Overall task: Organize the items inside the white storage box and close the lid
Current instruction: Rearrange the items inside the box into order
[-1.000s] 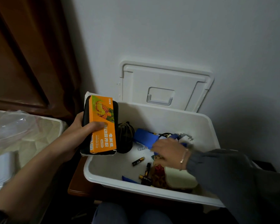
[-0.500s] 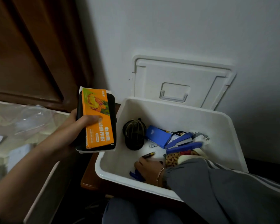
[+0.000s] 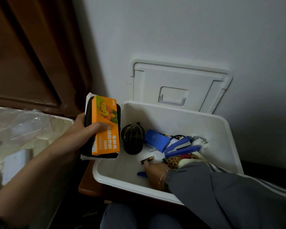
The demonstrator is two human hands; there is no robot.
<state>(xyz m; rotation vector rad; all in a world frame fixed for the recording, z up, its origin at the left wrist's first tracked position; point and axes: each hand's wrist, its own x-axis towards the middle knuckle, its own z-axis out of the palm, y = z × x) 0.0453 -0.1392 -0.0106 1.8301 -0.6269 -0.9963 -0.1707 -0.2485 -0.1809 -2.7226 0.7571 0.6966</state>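
Note:
The white storage box (image 3: 177, 113) stands open, its lid (image 3: 180, 85) leaning upright against the wall behind it. My left hand (image 3: 85, 129) grips an orange carton (image 3: 106, 126) stacked on a black case and a white sheet, just left of the box's rim. My right hand (image 3: 153, 168) is down on the box floor near the front wall, fingers beside a battery (image 3: 147, 160) and over a small blue item (image 3: 141, 174). Whether it holds anything is hidden. Inside also lie a black mesh pouch (image 3: 133, 139), a blue box (image 3: 156, 140) and a blue stapler (image 3: 180, 147).
The box sits on a brown wooden stool (image 3: 87, 184). A clear plastic bin (image 3: 23, 129) stands at the left under a dark wooden door. A patterned snack bag (image 3: 175, 161) lies under my grey sleeve. My knees are below the box.
My right hand left the blue items at the back and dropped to the box floor near the front, by the battery. My left hand keeps holding the orange carton stack.

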